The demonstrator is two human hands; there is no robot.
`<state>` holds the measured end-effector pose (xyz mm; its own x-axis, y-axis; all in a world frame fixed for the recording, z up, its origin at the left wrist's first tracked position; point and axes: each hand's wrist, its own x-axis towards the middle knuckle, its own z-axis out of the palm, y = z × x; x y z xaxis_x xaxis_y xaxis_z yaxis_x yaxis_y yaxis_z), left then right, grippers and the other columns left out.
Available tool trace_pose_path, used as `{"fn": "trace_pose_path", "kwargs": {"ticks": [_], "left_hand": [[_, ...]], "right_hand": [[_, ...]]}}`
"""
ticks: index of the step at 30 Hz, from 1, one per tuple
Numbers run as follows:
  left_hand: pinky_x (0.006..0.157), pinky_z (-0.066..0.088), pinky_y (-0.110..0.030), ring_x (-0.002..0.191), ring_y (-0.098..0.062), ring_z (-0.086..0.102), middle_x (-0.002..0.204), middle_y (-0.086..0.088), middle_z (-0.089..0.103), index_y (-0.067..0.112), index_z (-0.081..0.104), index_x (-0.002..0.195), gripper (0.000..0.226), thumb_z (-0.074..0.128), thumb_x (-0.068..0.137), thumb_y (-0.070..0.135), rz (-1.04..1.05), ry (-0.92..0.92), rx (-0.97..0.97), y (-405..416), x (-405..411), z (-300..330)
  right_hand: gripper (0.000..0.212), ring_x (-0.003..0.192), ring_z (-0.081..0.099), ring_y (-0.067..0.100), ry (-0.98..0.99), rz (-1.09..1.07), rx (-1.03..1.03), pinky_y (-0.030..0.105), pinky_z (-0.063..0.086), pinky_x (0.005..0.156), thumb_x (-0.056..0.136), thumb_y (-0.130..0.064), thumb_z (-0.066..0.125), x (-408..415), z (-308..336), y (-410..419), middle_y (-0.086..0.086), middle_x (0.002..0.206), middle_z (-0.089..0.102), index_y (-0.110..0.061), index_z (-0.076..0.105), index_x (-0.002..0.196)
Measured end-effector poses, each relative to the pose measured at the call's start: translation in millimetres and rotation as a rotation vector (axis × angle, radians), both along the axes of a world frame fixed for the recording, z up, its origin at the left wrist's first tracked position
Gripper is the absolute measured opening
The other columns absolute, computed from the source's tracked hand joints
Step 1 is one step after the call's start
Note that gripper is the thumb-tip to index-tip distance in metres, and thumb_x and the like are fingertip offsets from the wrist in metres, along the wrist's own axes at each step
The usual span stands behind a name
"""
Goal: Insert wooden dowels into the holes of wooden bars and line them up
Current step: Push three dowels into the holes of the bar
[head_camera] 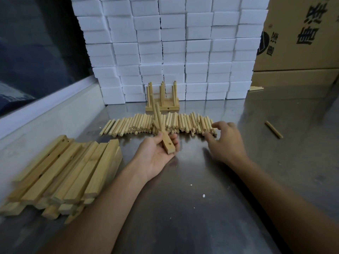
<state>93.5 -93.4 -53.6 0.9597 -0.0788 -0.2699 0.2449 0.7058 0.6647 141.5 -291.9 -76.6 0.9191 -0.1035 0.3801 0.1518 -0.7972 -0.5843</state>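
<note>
Wooden bar point(167, 143) held tilted in left hand point(157, 154), open hole near its near end, two dowels point(158, 116) standing up from its far part. Loose dowels pile point(165, 123) lies in a row across the surface just beyond, right hand point(226, 138) fingers touching its right end; one stray dowel point(273, 129) well apart right. Stack of bare bars point(62, 175) lies at left; finished bars with upright dowels point(162, 99) stand behind the pile.

The dowel row point(159, 124) is located at table point(201, 180) centre. The bar stack point(62, 173) is positioned at 8 o'clock, the finished bars point(162, 105) at 12 o'clock before the block wall point(174, 48), and a lone dowel point(274, 129) at 3 o'clock
</note>
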Motion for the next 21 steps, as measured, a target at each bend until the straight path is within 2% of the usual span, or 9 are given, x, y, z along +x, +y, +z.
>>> {"fn": "trace_pose_path", "kwargs": {"ticks": [3,6,10,12,14,21], "left_hand": [[0.071,0.055,-0.04,0.083,-0.027,0.065,0.081,-0.018,0.071,-0.003,0.057,0.105,0.027,0.036,0.106,0.013,0.015,0.007,-0.023,-1.5,2.0,0.9],[0.076,0.055,-0.042,0.089,-0.03,0.066,0.09,-0.02,0.068,-0.005,0.057,0.104,0.027,0.035,0.107,0.012,0.043,-0.004,-0.008,-3.8,5.1,0.0],[0.085,0.054,-0.046,0.095,-0.032,0.068,0.095,-0.021,0.069,-0.007,0.055,0.111,0.028,0.036,0.106,0.012,0.032,-0.025,-0.044,-1.2,8.4,1.6],[0.085,0.054,-0.047,0.097,-0.033,0.068,0.099,-0.021,0.068,-0.008,0.054,0.116,0.029,0.035,0.106,0.012,0.033,-0.026,-0.051,-0.3,9.1,1.1],[0.083,0.054,-0.048,0.1,-0.034,0.068,0.104,-0.022,0.067,-0.009,0.051,0.122,0.031,0.035,0.106,0.012,0.022,-0.028,-0.051,-0.5,10.1,1.1],[0.081,0.054,-0.047,0.101,-0.034,0.067,0.109,-0.022,0.065,-0.01,0.048,0.128,0.033,0.035,0.106,0.011,0.01,-0.038,-0.041,-1.3,14.2,0.7]], "right_hand": [[0.046,0.108,0.059,0.026,0.083,-0.102,0.051,0.034,0.044,0.087,0.098,-0.043,0.053,11.8,0.4,-3.0,0.01,0.135,0.051,-0.016,0.051,0.135],[0.041,0.104,0.06,0.028,0.141,-0.229,0.012,0.037,0.042,0.082,0.099,-0.047,0.039,23.7,5.8,-11.9,0.007,0.12,0.064,-0.02,0.056,0.125],[0.047,0.09,0.06,0.028,0.157,-0.262,-0.127,0.039,0.041,0.078,0.098,-0.057,0.032,33.7,8.0,-12.0,0.004,0.1,0.061,-0.022,0.063,0.109],[0.047,0.086,0.057,0.029,0.166,-0.267,-0.201,0.037,0.036,0.074,0.096,-0.058,0.035,35.9,9.3,-10.3,0.006,0.096,0.061,-0.022,0.065,0.104],[0.04,0.084,0.055,0.03,0.152,-0.261,-0.241,0.035,0.034,0.071,0.093,-0.053,0.042,36.4,9.9,-10.5,0.007,0.1,0.065,-0.023,0.066,0.102],[0.021,0.078,0.048,0.024,0.039,-0.179,-0.194,0.033,0.036,0.067,0.092,-0.038,0.056,27.4,5.7,-13.2,0.003,0.103,0.054,-0.025,0.072,0.094]]}}
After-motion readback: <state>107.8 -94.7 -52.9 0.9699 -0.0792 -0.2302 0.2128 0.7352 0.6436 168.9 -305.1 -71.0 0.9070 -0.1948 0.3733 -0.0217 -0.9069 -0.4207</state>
